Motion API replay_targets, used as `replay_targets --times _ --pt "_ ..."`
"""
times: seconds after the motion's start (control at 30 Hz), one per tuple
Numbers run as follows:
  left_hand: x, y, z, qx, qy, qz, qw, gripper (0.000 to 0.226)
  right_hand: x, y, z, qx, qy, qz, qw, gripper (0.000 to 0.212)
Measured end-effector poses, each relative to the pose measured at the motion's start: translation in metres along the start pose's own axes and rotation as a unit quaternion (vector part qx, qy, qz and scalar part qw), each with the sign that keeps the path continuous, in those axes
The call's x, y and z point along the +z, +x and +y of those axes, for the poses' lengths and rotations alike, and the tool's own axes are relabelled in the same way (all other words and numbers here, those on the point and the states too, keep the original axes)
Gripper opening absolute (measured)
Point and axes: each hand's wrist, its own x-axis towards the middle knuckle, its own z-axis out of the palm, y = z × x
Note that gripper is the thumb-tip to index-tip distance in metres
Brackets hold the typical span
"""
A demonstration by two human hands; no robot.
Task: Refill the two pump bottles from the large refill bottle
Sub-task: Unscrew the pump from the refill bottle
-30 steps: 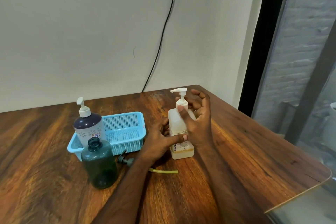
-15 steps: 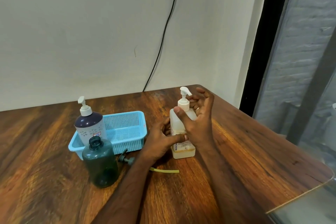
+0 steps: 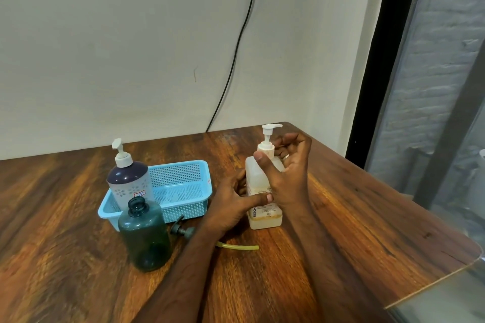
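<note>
A white translucent pump bottle (image 3: 264, 214) with a little yellowish liquid stands at the table's middle right. My left hand (image 3: 233, 200) grips its body from the left. My right hand (image 3: 287, 173) curls its thumb and fingers round the ribbed collar under the white pump head (image 3: 270, 128). A dark green bottle (image 3: 145, 238) stands open-necked at front left; its dark pump (image 3: 182, 229) with a yellow tube (image 3: 238, 246) lies beside it on the table. A large bottle (image 3: 128, 181) with a dark shoulder and a white pump stands in the blue basket.
The blue perforated basket (image 3: 181, 191) sits behind the green bottle. A black cable (image 3: 236, 50) runs down the wall behind the wooden table (image 3: 354, 231). The table's right edge borders a glass pane and a dark frame.
The white pump head has turned from pointing left to pointing right while my right hand stayed round the collar. My left hand kept hold of the bottle's body.
</note>
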Motion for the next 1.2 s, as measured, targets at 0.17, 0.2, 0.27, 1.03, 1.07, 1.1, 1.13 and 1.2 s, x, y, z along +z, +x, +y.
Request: replay_targets --times 0.17,0.2,0.27,1.03,1.07,1.1,1.13,1.2 --pt "-0.001 0.001 -0.002 -0.004 -0.014 -0.003 1.000 0.062 -0.001 -0.002 -0.001 0.037 0.066 -0.006 0.997 0.032" --pt "-0.001 0.001 -0.002 -0.005 -0.014 -0.002 1.000 0.064 -0.002 -0.002 0.000 0.049 0.084 -0.009 0.995 0.029" --pt "-0.001 0.001 -0.003 -0.005 -0.012 -0.003 1.000 0.064 -0.004 -0.002 0.001 0.053 0.095 -0.021 0.994 0.032" --pt "0.000 -0.002 0.003 -0.042 -0.003 0.006 0.999 0.060 -0.008 0.025 -0.051 0.029 0.038 0.043 0.998 0.047" --pt "0.000 -0.002 0.003 -0.044 0.000 0.009 0.999 0.058 -0.008 0.028 -0.055 0.028 0.037 0.045 0.998 0.049" --pt "0.000 -0.002 0.003 -0.042 0.006 0.010 0.999 0.058 -0.008 0.031 -0.057 0.029 0.037 0.046 0.998 0.049" --pt "0.000 -0.001 0.002 -0.043 0.010 0.011 0.999 0.059 -0.007 0.034 -0.059 0.032 0.039 0.046 0.998 0.049" --pt "0.000 -0.001 0.001 -0.044 0.009 0.013 0.999 0.060 -0.006 0.037 -0.063 0.039 0.048 0.050 0.997 0.049"
